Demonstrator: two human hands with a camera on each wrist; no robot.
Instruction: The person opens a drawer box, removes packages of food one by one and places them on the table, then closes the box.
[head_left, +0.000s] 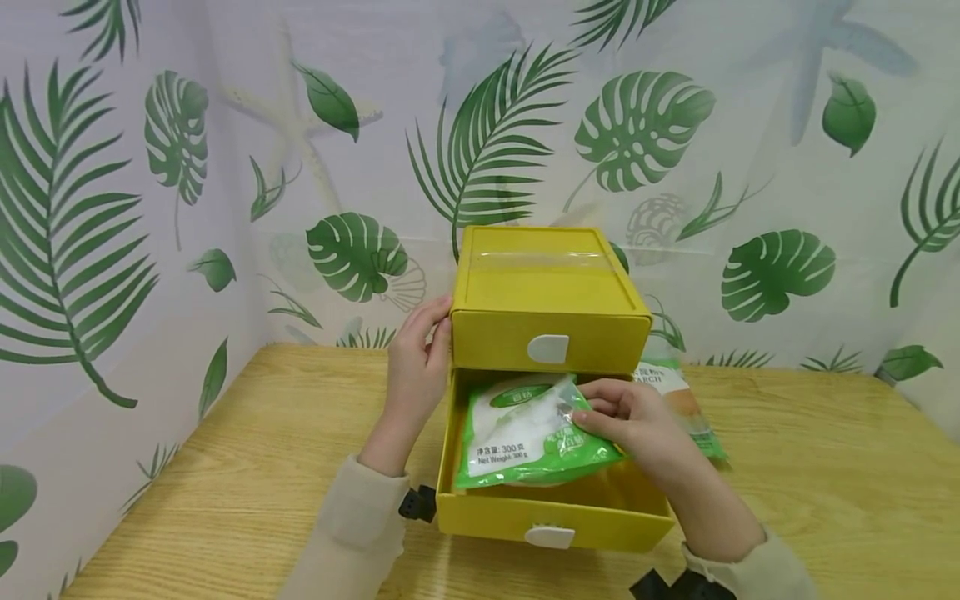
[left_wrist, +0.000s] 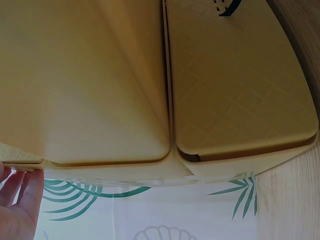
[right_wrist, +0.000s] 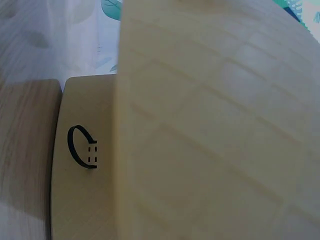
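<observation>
A yellow two-tier drawer box stands on the table, its lower drawer pulled out towards me. In that drawer lies a green-and-clear bag of white powder, marked 300 g, tilted with its upper end raised. My right hand pinches the bag's upper right corner between thumb and fingers. My left hand rests against the box's left side, its fingers reaching towards the back. In the left wrist view, fingertips touch the box's edge. The right wrist view is mostly filled by a yellow drawer wall; the hand is hidden there.
A second packet, with STARCH lettering, leans behind the box on the right. The upper drawer is closed, with a white pull tab. The wooden table meets a leaf-printed backdrop behind and at the left.
</observation>
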